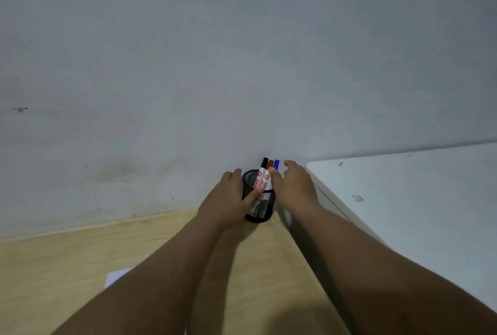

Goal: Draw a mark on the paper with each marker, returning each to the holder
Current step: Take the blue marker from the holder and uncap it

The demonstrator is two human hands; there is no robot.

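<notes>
Between your fingers: mesh holder (258, 207) with three markers (269, 173), wall just behind. Left hand (228, 200) wraps holder; right hand (293, 186) spread, thumb touching markers. White ledge (403, 200) edge crowds right; paper (115, 277) corner nearer you.

Wood desk (67, 267) w/ a holder and a sheet on it

Light wood top, far edge butts up against the wall. Black mesh holder (259, 207) stands upright near the back edge, right by the wall, w/ three markers (265, 173) sticking out: black, red, blue caps. White paper (117, 277) lies flat closer in on the left, mostly hidden by an arm, only a corner showing. White surface (416, 200) sits right beside the desk on the right, a bit higher.
</notes>
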